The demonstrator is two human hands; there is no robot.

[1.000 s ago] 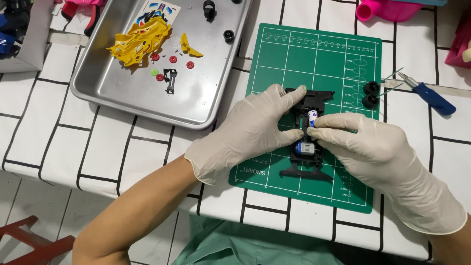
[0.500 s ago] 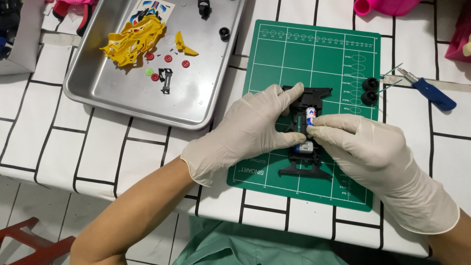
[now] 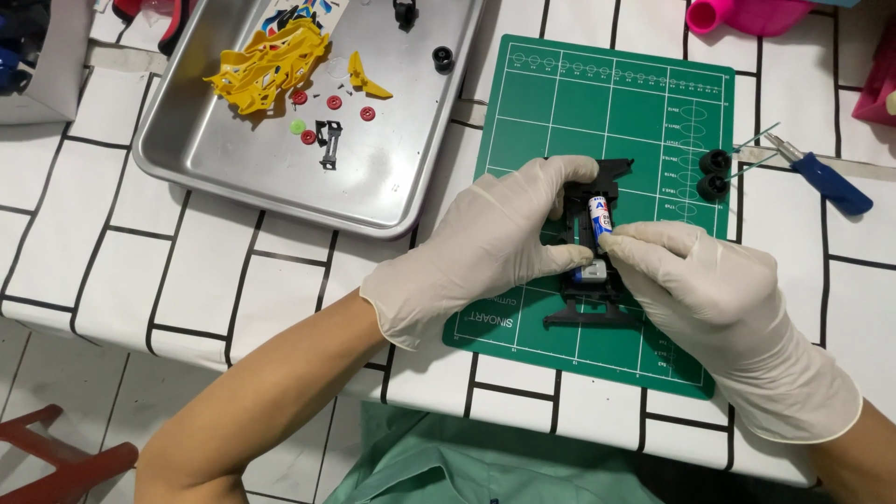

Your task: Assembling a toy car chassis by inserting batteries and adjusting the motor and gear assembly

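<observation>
Black toy-car chassis (image 3: 597, 299) lies flat on the green cutting mat (image 3: 644, 103), pinned between both gloved hands; its frame is open on top, with a flat bumper bar at the near end and a wedge-shaped piece poking out past the fingers at the far end. A blue-and-white battery (image 3: 598, 213) sits lengthwise in its middle, with a second pale cell (image 3: 590, 272) just nearer. The left hand (image 3: 485, 247) curls over the chassis's left flank, gripping it, while the right hand (image 3: 709, 289) pinches with thumb and forefinger at the near tip of the upper battery. Compared with a second ago, both hands keep nearly the same clasp and the chassis has not shifted on the mat. Just beyond the right hand lie two small black wheels (image 3: 713, 175), then a blue-handled screwdriver (image 3: 821, 177). Beyond the left hand sits a metal tray (image 3: 280, 177) with yellow body parts (image 3: 271, 65) and small red pieces (image 3: 333, 101).
</observation>
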